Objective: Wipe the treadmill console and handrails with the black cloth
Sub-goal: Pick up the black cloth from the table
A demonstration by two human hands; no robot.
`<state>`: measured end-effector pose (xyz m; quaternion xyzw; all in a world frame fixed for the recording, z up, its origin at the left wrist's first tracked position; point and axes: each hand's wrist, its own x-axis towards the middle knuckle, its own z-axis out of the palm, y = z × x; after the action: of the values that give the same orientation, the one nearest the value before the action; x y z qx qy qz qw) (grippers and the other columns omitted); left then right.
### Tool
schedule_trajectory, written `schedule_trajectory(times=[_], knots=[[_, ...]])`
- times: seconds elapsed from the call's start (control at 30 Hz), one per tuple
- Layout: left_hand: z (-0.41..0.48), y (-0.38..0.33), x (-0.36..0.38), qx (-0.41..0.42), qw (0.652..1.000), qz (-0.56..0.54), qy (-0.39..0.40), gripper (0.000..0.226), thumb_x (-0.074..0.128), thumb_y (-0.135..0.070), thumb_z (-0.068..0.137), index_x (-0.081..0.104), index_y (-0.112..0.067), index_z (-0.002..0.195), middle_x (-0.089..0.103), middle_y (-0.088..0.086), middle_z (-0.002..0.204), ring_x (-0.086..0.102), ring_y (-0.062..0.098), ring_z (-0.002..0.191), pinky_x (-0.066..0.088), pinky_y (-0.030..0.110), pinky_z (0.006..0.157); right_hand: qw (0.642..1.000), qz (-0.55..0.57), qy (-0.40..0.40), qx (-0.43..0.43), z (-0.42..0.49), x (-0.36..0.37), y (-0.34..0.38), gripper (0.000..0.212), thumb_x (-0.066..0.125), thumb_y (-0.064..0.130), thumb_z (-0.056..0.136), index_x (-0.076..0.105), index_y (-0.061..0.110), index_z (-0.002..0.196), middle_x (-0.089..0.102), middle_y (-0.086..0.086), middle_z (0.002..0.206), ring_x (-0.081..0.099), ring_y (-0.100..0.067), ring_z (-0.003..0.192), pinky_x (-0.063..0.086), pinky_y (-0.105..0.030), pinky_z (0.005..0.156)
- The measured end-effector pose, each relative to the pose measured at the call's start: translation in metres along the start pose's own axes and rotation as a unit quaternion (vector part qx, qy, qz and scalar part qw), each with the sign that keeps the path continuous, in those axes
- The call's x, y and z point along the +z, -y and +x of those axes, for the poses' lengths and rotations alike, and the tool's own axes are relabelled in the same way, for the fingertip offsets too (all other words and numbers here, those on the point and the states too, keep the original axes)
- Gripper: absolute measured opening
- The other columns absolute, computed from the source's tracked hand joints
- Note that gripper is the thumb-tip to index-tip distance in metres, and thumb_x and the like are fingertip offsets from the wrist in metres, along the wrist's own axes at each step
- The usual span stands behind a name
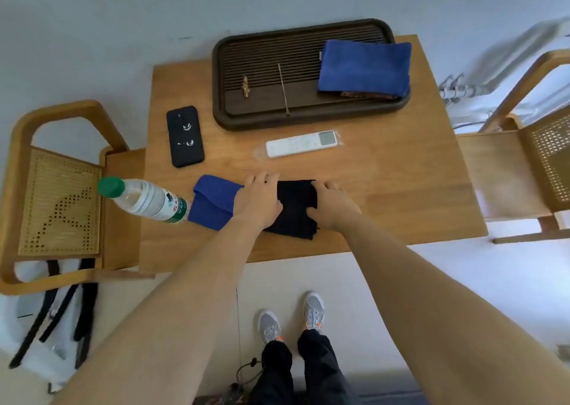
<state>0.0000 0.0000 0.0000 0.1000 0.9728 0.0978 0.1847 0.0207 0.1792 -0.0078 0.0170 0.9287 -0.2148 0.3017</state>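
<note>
A folded black cloth lies near the front edge of a wooden table. My left hand rests on its left side, partly over a folded blue cloth that lies beside it. My right hand grips the black cloth's right edge, fingers curled around it. No treadmill, console or handrail is in view.
A water bottle stands at the table's left front. A black phone and a white remote lie further back. A dark slatted tray holds another blue cloth. Wooden cane chairs flank the table.
</note>
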Motion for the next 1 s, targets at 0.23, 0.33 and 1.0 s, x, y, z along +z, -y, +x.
schedule_trajectory(times=[0.23,0.33,1.0], knots=[[-0.005,0.004,0.018,-0.024,0.998,-0.021,-0.058,0.027,0.059,0.001,0.089,0.056,-0.017,0.109,0.051,0.003,0.109,0.054,0.024,0.088,0.051,0.040,0.063,0.980,0.182,-0.077,0.013,0.001,0.014,0.003,0.052,0.061,0.017,0.091,0.042,0.018,0.140,0.063,0.001,0.104,0.063,-0.024,0.100,0.056,-0.044,0.081],[-0.012,0.007,0.008,-0.028,0.998,-0.046,-0.031,0.023,0.052,0.001,0.093,0.059,-0.018,0.104,0.057,0.003,0.108,0.057,0.026,0.084,0.052,0.042,0.069,0.968,0.233,-0.095,0.017,-0.014,0.011,0.006,0.036,0.064,0.017,0.091,0.051,0.020,0.124,0.061,0.004,0.092,0.063,-0.017,0.087,0.058,-0.043,0.075],[-0.093,-0.006,-0.073,-0.014,0.954,-0.300,0.016,0.010,0.075,-0.028,0.076,0.066,-0.026,0.081,0.063,-0.011,0.092,0.060,0.012,0.087,0.051,0.032,0.074,0.950,0.299,-0.009,-0.090,-0.097,-0.059,0.077,0.012,0.063,0.010,0.087,0.062,0.011,0.076,0.065,-0.003,0.074,0.063,-0.019,0.073,0.056,-0.036,0.071]])
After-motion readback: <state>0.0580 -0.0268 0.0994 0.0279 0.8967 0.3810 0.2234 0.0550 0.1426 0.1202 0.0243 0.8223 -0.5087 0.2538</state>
